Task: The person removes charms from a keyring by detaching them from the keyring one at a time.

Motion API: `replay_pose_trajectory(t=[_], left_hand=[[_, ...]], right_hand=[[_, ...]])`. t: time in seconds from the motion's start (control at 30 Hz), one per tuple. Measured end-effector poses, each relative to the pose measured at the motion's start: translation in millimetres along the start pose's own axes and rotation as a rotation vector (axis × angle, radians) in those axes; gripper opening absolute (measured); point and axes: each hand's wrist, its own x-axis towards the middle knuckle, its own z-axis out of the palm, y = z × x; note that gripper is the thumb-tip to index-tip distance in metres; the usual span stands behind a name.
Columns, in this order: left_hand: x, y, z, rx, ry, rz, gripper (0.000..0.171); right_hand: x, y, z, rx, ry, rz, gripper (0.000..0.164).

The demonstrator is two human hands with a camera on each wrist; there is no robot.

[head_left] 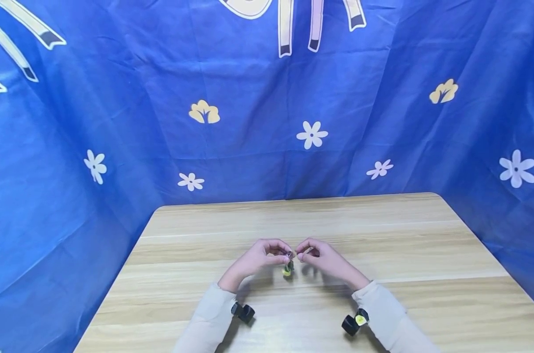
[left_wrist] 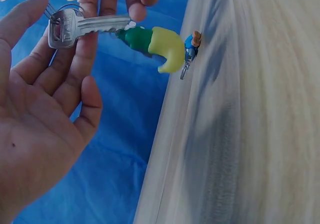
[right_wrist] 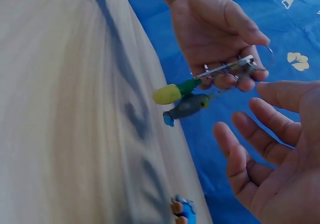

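My left hand (head_left: 260, 257) pinches a key ring between thumb and fingers. From it hang a silver key (left_wrist: 67, 27), a green-and-yellow charm (left_wrist: 165, 44) and a grey fish-like charm (right_wrist: 190, 106) with a blue tail. Close beside the ring is my right hand (head_left: 324, 257); its thumb tip (right_wrist: 265, 88) comes right up to the left fingers, while the other fingers are spread and loosely bent. A small blue-and-orange figure (left_wrist: 191, 42) with a metal clasp shows beyond the charms, overlapping the tabletop; my right hand hides that spot in the head view.
Both hands are over the middle of a light wooden table (head_left: 425, 235). Blue patterned cloth (head_left: 258, 122) surrounds its back and sides. Black wrist cameras (head_left: 244, 313) are strapped to both pale sleeves (head_left: 386, 314).
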Motion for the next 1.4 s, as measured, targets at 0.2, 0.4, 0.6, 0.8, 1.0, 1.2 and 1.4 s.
replay_pose_trajectory(t=[0.2, 0.4, 0.6, 0.8, 1.0, 1.2, 1.4], left_hand=[[-1.8, 0.2, 0.2, -0.009, 0.005, 0.016, 0.025], [-3.1, 1.5, 0.4, -0.029, -0.009, 0.011, 0.027], [-3.7, 1.0, 1.2, -0.044, -0.027, 0.015, 0.028], [-5.2, 1.6, 2.2, -0.041, -0.049, 0.016, 0.028], [-5.5, 0.5, 1.4, -0.011, -0.052, 0.039, 0.026], [-5.8, -2.7, -0.3, 0.118, -0.015, 0.096, 0.021], [-5.1, -3.6, 0.0, 0.075, -0.003, 0.086, 0.021]], right_hand=[[-1, 6, 9, -0.018, -0.006, -0.039, 0.024], [-2, 11, 15, 0.039, -0.055, -0.030, 0.026], [-2, 14, 20, 0.034, -0.066, -0.039, 0.027], [-1, 14, 23, 0.052, -0.106, -0.051, 0.023], [-1, 16, 26, 0.107, -0.111, -0.035, 0.024], [1, 18, 27, 0.203, -0.110, -0.011, 0.026], [-1, 18, 23, 0.280, -0.125, 0.040, 0.026]])
